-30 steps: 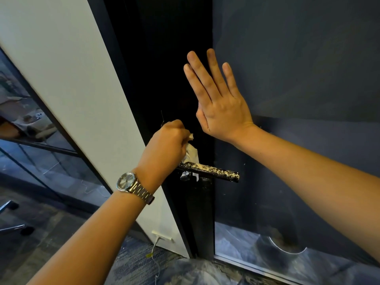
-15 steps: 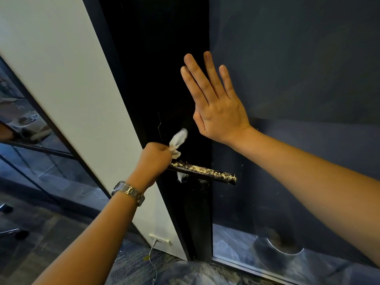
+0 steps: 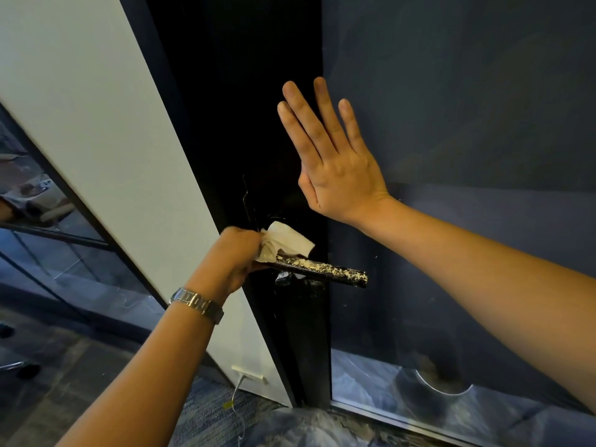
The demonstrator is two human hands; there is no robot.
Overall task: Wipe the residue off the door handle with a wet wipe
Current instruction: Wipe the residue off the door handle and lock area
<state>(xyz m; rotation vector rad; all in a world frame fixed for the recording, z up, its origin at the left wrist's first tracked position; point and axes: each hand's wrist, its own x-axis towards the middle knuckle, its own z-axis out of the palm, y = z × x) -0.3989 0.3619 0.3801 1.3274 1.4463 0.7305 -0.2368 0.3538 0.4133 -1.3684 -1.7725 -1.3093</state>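
Observation:
A black lever door handle (image 3: 325, 271) sticks out to the right from the dark door edge (image 3: 258, 124), speckled along its top with pale crumbly residue. My left hand (image 3: 237, 258), with a metal watch on the wrist, is closed on a white wet wipe (image 3: 287, 241) and grips the left, pivot end of the handle. The wipe bunches up above that end and lies on the handle's top. My right hand (image 3: 335, 162) rests flat, fingers spread upward, against the dark blue door panel (image 3: 451, 108) above the handle.
A white wall (image 3: 96, 108) slants down the left side, with a glass partition (image 3: 38, 204) further left. A wall socket with a thin cable (image 3: 246, 377) sits low by the door frame. Patterned carpet lies below.
My left hand has dropped from above the handle onto its left end, and the wipe has spread out over the handle. My right hand has stayed flat on the door.

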